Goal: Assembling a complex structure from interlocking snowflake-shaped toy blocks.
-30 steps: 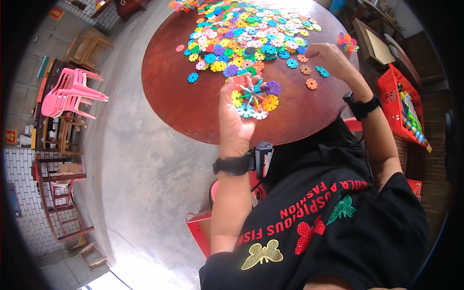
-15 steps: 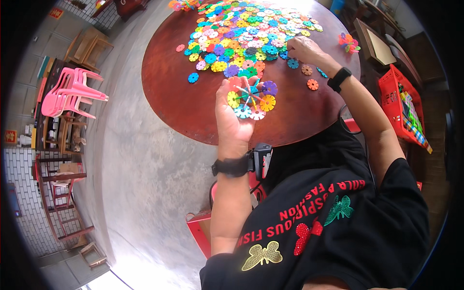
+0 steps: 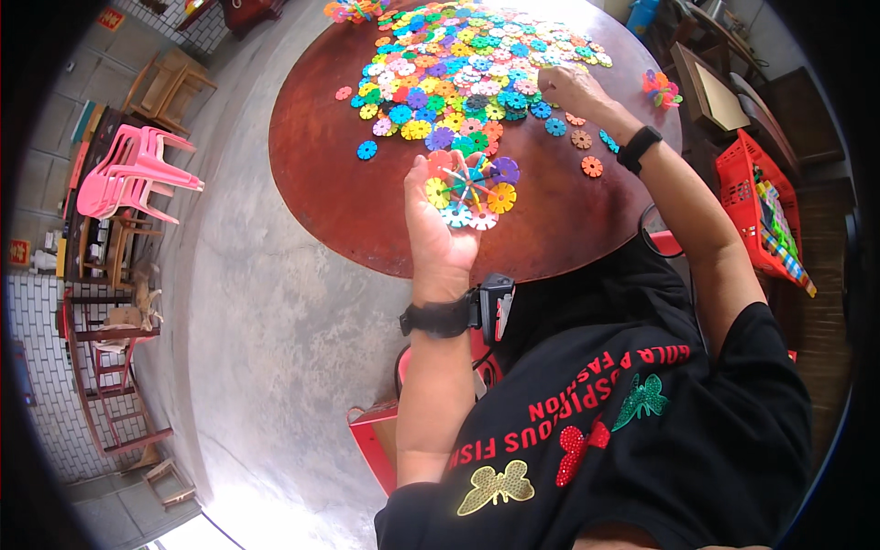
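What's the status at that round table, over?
Left hand holding the ring-shaped disc assembly. Right hand at the right side of the disc pile, grip unclear. Orange disc loose nearby; nothing visibly blocking either hand.

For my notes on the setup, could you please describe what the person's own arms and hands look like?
Both the left hand and right hand are ungloved. The left wrist wears a wide black strap with a boxy dark device; the right wears a black band. The sleeves are short and plain black. A thin dark cable loops near the right forearm.
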### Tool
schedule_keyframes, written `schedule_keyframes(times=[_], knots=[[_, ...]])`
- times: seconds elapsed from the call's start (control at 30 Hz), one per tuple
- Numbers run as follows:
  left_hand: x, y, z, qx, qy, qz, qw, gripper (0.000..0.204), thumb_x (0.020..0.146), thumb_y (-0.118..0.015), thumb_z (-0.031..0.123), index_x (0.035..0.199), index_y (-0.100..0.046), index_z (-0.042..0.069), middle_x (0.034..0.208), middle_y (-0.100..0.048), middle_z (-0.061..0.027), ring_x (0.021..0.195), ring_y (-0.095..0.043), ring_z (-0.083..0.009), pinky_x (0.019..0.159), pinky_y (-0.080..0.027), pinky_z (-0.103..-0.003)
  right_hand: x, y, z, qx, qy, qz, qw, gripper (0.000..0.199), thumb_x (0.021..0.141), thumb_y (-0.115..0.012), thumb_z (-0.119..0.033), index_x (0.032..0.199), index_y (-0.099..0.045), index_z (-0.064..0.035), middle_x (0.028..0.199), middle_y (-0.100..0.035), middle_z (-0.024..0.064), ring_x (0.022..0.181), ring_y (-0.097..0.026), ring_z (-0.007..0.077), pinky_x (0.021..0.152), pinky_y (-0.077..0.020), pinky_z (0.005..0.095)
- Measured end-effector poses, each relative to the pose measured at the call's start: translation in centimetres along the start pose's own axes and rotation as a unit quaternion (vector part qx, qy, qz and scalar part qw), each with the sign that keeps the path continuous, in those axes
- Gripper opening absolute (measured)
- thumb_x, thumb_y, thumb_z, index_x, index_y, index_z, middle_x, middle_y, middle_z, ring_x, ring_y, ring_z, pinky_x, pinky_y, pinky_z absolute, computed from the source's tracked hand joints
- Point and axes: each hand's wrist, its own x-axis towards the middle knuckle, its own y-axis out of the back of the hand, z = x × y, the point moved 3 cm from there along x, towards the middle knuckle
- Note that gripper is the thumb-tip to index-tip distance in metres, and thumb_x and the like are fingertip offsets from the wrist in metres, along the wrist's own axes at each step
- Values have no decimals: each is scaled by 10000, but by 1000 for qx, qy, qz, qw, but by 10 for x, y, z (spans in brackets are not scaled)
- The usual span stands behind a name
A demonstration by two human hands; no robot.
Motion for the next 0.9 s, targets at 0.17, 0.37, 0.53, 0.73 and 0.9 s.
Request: schedule_keyframes(times=[0.17,0.37,0.53,0.73,0.9], knots=[[3,1,-1,-5,14,7,1000,326,861,-548,414,1012,-563,125,992,-618,-75,951,-592,-233,733,-478,-400,15,-16,2,46,115,82,989,228,794,-600,-185,1005,-597,-99,893,-628,139,870,-600,307,745,-471,406],[5,6,1,-7,12,-6,1000,323,855,-552,415,993,-572,123,973,-623,-79,887,-589,-219,717,-476,-396,14,-17,-18,1,79,0,997,303,762,-638,-215,1034,-588,-91,918,-623,148,894,-596,299,754,-468,409],[3,3,2,-17,1,9,1000,325,852,-557,419,978,-575,120,964,-624,-76,891,-597,-226,735,-473,-402,15,-14,-13,54,67,28,996,206,747,-638,-169,868,-523,-49,816,-575,125,804,-563,274,695,-443,389],[2,3,3,0,4,-12,1000,347,852,-557,431,1000,-567,118,960,-627,-78,904,-600,-235,758,-472,-418,7,-13,-3,191,24,-16,981,164,784,-625,-83,913,-538,-32,777,-561,59,668,-562,156,550,-464,317],[1,0,3,-5,-3,-12,1000,392,854,-554,438,1045,-563,96,974,-629,-91,884,-604,-239,759,-476,-405,10,-15,-5,162,24,-80,983,136,786,-618,-79,890,-543,-34,781,-555,64,667,-567,149,548,-474,314]])
